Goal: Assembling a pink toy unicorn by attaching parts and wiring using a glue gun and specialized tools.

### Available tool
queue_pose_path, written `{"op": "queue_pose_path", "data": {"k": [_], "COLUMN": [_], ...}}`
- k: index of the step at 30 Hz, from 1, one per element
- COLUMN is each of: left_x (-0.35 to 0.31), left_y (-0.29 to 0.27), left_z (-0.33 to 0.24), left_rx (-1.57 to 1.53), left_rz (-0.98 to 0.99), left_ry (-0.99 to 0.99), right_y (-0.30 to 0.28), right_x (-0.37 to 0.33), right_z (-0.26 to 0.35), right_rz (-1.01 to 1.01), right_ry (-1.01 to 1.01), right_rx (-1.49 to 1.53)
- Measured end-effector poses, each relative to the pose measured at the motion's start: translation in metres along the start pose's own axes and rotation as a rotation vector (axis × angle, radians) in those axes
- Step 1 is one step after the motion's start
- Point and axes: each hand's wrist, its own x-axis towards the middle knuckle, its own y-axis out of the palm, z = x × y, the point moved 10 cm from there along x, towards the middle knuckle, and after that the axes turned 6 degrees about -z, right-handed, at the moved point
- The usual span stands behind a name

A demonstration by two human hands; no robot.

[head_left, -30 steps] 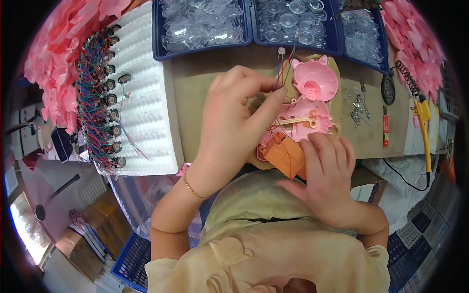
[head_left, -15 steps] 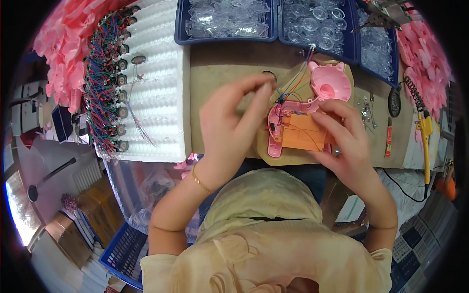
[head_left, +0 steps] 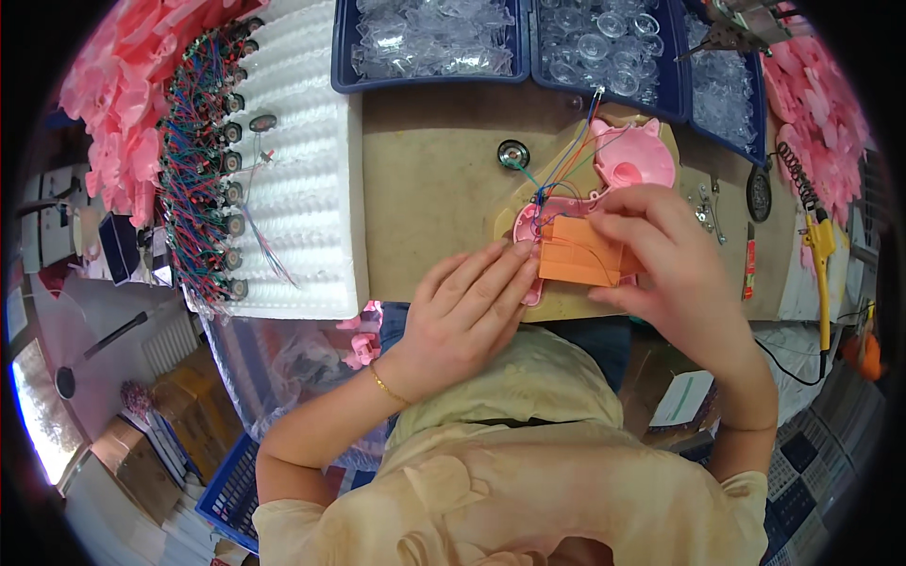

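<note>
Showing orange board (head_left: 578, 253) — pink shell (head_left: 630, 162)

L hand (head_left: 467, 311) flat, R hand (head_left: 665, 250) curled (fingers bent)

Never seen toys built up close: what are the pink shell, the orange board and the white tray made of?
Pink shell: apparently moulded plastic, smooth with slight sheen. Orange board: flat and matte, maybe circuit board or card; unclear. White tray: ribbed, soft-looking, probably foam.

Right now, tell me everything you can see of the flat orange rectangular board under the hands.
The flat orange rectangular board lies level over the pink plastic shell on the tan work mat. Thin dark wires cross its face. The left hand touches its left edge with its fingertips; the right hand covers its right end.
</note>
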Motion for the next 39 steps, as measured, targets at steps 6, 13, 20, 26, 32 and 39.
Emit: {"op": "queue_pose_path", "data": {"k": [6,13,20,26,32,39], "left_x": [-0.003,-0.003,0.042,0.064,0.069,0.066], "left_y": [0.006,0.009,-0.021,0.009,0.012,-0.032], "left_z": [-0.002,0.001,-0.005,-0.023,-0.021,0.033], "left_rx": [-0.053,-0.021,-0.019,0.13,0.064,-0.016], "left_rz": [0.035,-0.031,-0.053,0.096,0.116,-0.052], "left_ry": [0.034,0.01,0.08,0.175,0.168,-0.301], "right_y": [-0.001,0.002,-0.037,-0.021,-0.024,-0.025], "right_x": [0.009,-0.006,-0.024,-0.029,-0.015,-0.006], "right_z": [-0.004,-0.012,-0.019,-0.019,-0.032,-0.044], "right_rz": [0.019,-0.059,-0.169,-0.207,-0.128,-0.106], "right_ry": [-0.035,-0.046,0.078,-0.003,0.007,0.273], "right_rx": [0.016,0.03,-0.114,-0.265,-0.099,0.16]}}
